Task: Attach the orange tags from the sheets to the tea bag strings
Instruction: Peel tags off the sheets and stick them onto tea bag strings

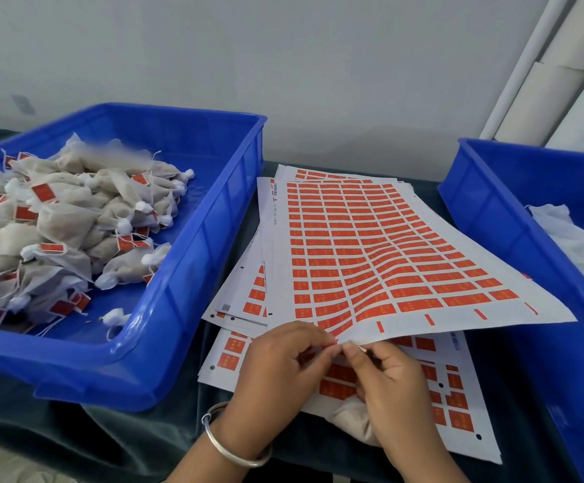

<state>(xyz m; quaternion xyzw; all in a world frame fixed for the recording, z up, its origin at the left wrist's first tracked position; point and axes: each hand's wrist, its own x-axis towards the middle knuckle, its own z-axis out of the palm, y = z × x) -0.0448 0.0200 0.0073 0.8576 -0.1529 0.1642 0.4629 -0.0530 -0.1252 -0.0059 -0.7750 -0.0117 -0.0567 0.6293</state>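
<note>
The top sheet of orange tags [370, 245] lies on a stack between two bins, its near edge lifted. My left hand [280, 367], with a silver bangle on the wrist, pinches an orange tag [332, 340] at that edge. My right hand [388, 385] meets it fingertip to fingertip, thumb and forefinger closed on the sheet's edge. A filled tea bag [353, 416] lies tucked under my right palm; its string is hidden. Several tagged tea bags [67, 224] are piled in the left blue bin [214, 217].
Partly used tag sheets [457, 399] lie underneath and fan out to the left [245, 298]. A second blue bin [485, 210] at the right holds white bags [572, 242]. A dark green cloth [116, 434] covers the table. White rolls [562, 81] lean on the wall.
</note>
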